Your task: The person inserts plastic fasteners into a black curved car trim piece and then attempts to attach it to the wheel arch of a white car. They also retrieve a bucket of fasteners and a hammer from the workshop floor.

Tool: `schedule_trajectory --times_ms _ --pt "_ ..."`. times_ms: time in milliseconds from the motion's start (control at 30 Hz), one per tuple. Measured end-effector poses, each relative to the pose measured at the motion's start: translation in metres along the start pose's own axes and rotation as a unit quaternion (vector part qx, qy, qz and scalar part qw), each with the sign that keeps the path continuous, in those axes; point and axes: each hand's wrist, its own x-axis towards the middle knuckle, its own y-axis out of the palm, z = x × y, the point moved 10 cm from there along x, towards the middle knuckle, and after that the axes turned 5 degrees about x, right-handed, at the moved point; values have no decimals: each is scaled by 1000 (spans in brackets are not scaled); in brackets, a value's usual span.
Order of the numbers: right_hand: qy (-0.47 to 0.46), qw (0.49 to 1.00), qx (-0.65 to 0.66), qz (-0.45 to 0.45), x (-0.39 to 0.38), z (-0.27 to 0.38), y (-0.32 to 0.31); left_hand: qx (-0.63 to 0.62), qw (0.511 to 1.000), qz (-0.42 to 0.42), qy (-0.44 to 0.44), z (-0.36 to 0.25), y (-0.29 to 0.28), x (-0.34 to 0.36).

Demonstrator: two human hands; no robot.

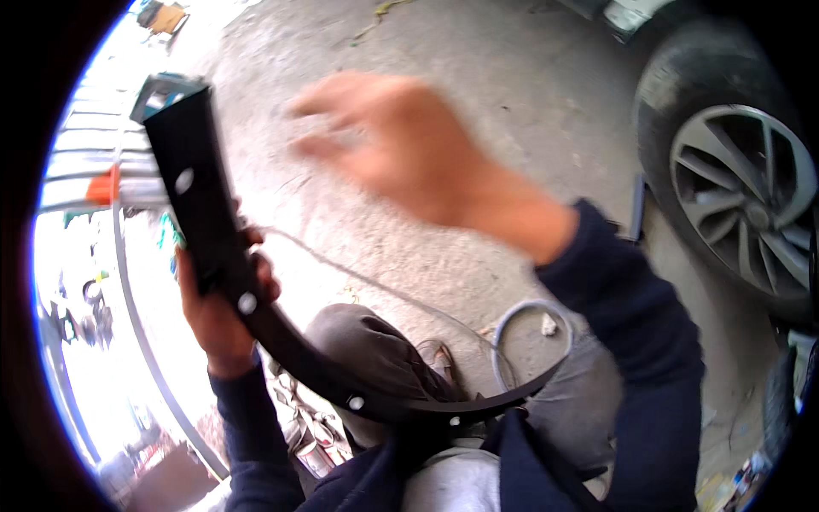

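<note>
A black curved trim strip (300,352), like a wheel arch flare with several pale round spots along it, bends from the upper left down across my lap. My left hand (223,299) grips it on the left side, fingers wrapped round its edge. My right hand (388,141) is raised over the floor to the right of the strip's upper end, apart from it. Motion smears the right hand; its thumb and fingers point left with a gap between them, and nothing shows in that gap.
A car wheel (751,205) with a silver rim stands at the right. A grey hose or cable (497,341) loops on the concrete floor (546,111) by my legs. Bright metal racks (94,171) line the left, with a cardboard box (171,480) below. Clutter lies at the lower right.
</note>
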Motion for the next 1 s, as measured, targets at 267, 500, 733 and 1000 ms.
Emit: schedule_trajectory --times_ms 267,500,733,1000 --pt "477 878 14 51 -204 -160 -155 49 998 34 20 14 -60 25" --pt "656 709 -36 -257 -508 -167 -267 81 995 66 -4 23 -72 103" --pt "677 646 97 -339 -572 -183 -193 108 994 33 4 11 -92 136" --pt "666 678 -124 -287 -603 -219 -219 76 995 20 -66 60 -102 178"
